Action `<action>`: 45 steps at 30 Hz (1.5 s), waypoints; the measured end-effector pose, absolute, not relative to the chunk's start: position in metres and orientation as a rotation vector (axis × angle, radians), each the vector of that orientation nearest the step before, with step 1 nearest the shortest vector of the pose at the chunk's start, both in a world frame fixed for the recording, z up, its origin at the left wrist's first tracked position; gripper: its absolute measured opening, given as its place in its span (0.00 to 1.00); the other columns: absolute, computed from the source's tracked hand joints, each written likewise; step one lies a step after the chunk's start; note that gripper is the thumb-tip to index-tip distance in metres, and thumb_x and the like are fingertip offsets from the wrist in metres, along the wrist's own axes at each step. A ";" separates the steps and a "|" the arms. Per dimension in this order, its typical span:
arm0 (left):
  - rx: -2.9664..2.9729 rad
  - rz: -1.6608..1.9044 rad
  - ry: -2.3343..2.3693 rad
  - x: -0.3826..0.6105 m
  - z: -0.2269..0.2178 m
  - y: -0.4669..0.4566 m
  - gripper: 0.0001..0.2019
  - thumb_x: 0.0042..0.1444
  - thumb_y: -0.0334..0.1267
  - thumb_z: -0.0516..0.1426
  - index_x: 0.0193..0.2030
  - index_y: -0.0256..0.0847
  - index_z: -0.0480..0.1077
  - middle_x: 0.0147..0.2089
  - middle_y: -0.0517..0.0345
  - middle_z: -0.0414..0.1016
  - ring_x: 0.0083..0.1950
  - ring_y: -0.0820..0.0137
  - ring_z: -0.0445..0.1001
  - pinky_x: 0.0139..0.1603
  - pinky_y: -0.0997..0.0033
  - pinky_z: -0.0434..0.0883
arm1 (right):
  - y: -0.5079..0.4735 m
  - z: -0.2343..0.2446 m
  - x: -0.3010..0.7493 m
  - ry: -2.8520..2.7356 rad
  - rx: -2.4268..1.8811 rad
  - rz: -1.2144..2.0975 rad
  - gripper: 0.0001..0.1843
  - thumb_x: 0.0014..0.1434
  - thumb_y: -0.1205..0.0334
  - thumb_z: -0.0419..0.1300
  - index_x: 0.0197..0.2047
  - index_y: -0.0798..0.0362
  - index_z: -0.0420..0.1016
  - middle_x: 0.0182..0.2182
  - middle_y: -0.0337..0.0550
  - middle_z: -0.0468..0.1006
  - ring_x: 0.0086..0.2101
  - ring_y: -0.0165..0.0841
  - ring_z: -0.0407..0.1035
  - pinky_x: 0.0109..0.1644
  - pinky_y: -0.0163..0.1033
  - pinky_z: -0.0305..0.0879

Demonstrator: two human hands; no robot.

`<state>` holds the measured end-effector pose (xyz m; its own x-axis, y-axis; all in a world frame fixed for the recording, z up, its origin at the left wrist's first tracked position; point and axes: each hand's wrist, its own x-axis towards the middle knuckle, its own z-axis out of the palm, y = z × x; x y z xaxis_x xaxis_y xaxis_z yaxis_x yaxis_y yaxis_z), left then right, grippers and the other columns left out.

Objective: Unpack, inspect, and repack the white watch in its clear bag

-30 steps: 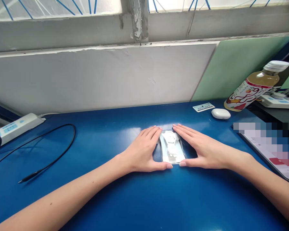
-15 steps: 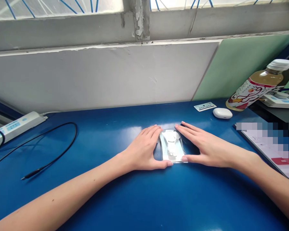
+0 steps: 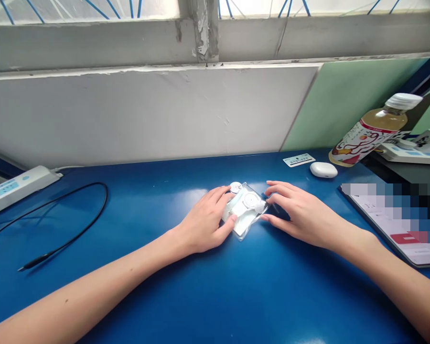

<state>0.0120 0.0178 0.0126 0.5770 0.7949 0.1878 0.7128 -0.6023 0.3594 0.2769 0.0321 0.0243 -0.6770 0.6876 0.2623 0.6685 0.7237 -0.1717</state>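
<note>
Between my hands a small clear plastic packet [image 3: 244,205] lies at a slant on the blue table [image 3: 215,291]. Inside it shows a white and pale-blue piece with a round part; its exact kind I cannot make out. My left hand [image 3: 206,222] grips the packet's left side, thumb on top and fingers behind. A small white round piece [image 3: 235,187] shows just beyond those fingertips. My right hand [image 3: 303,210] is open at the packet's right side, its fingers apart and curved, with the fingertips close to or touching the edge.
On the right are a drink bottle [image 3: 369,129], a white earbud case [image 3: 323,169], a small printed card [image 3: 298,160] and a tablet-like screen [image 3: 380,215]. A black cable [image 3: 102,200] and a white power strip [image 3: 25,184] lie left. A wall [image 3: 146,114] stands behind.
The packet has turned from nearly upright to a slant. My left thumb has moved up onto it, and my right thumb has left its lower corner. The white round piece has come into view.
</note>
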 end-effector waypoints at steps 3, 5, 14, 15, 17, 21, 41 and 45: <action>2.576 0.476 1.228 0.011 0.013 0.019 0.22 0.68 0.42 0.48 0.64 0.33 0.63 0.69 0.39 0.63 0.71 0.52 0.60 0.70 0.47 0.61 | 0.032 0.027 0.276 -2.602 -1.015 0.138 0.12 0.66 0.55 0.57 0.33 0.50 0.75 0.45 0.52 0.79 0.56 0.49 0.70 0.55 0.53 0.73; 2.596 0.451 1.200 0.010 0.012 0.019 0.23 0.70 0.42 0.45 0.67 0.34 0.61 0.70 0.39 0.62 0.72 0.51 0.58 0.70 0.44 0.60 | 0.033 0.028 0.277 -2.576 -1.008 0.160 0.12 0.66 0.55 0.57 0.34 0.50 0.76 0.46 0.52 0.79 0.55 0.49 0.71 0.55 0.53 0.73; 2.594 0.437 1.246 0.012 0.009 0.019 0.23 0.71 0.43 0.44 0.67 0.33 0.62 0.69 0.39 0.62 0.72 0.52 0.57 0.70 0.45 0.60 | 0.039 0.025 0.284 -2.659 -1.039 0.318 0.34 0.64 0.45 0.58 0.67 0.53 0.63 0.64 0.57 0.68 0.62 0.50 0.63 0.63 0.56 0.66; 2.588 0.445 1.261 0.012 0.009 0.019 0.23 0.71 0.43 0.45 0.65 0.32 0.63 0.69 0.38 0.63 0.72 0.52 0.58 0.70 0.45 0.61 | 0.039 0.025 0.284 -2.658 -1.057 0.338 0.34 0.64 0.44 0.58 0.67 0.54 0.63 0.64 0.57 0.68 0.62 0.50 0.63 0.63 0.55 0.66; 2.591 0.463 1.264 0.012 0.009 0.020 0.24 0.70 0.46 0.47 0.64 0.31 0.64 0.68 0.37 0.64 0.71 0.52 0.59 0.70 0.46 0.61 | 0.040 0.023 0.285 -2.644 -1.089 0.371 0.34 0.63 0.43 0.58 0.66 0.53 0.64 0.64 0.57 0.67 0.62 0.50 0.64 0.63 0.55 0.67; 2.619 0.488 1.222 0.011 0.008 0.020 0.32 0.62 0.55 0.56 0.64 0.31 0.64 0.67 0.35 0.64 0.70 0.47 0.60 0.69 0.44 0.62 | 0.040 0.020 0.287 -2.625 -1.106 0.415 0.35 0.63 0.43 0.58 0.67 0.50 0.63 0.64 0.56 0.68 0.62 0.50 0.64 0.62 0.55 0.67; 2.587 0.505 1.215 0.011 0.009 0.020 0.35 0.58 0.56 0.60 0.64 0.33 0.65 0.67 0.36 0.64 0.70 0.47 0.60 0.69 0.46 0.62 | 0.039 0.027 0.291 -2.681 -1.198 0.483 0.42 0.60 0.38 0.59 0.69 0.55 0.61 0.67 0.57 0.63 0.64 0.51 0.61 0.65 0.55 0.64; 2.592 0.526 1.211 0.010 0.009 0.023 0.37 0.54 0.58 0.62 0.63 0.33 0.66 0.66 0.36 0.65 0.68 0.46 0.62 0.68 0.44 0.62 | 0.039 0.026 0.292 -2.669 -1.199 0.474 0.42 0.60 0.39 0.60 0.69 0.55 0.62 0.67 0.58 0.64 0.64 0.52 0.61 0.65 0.56 0.64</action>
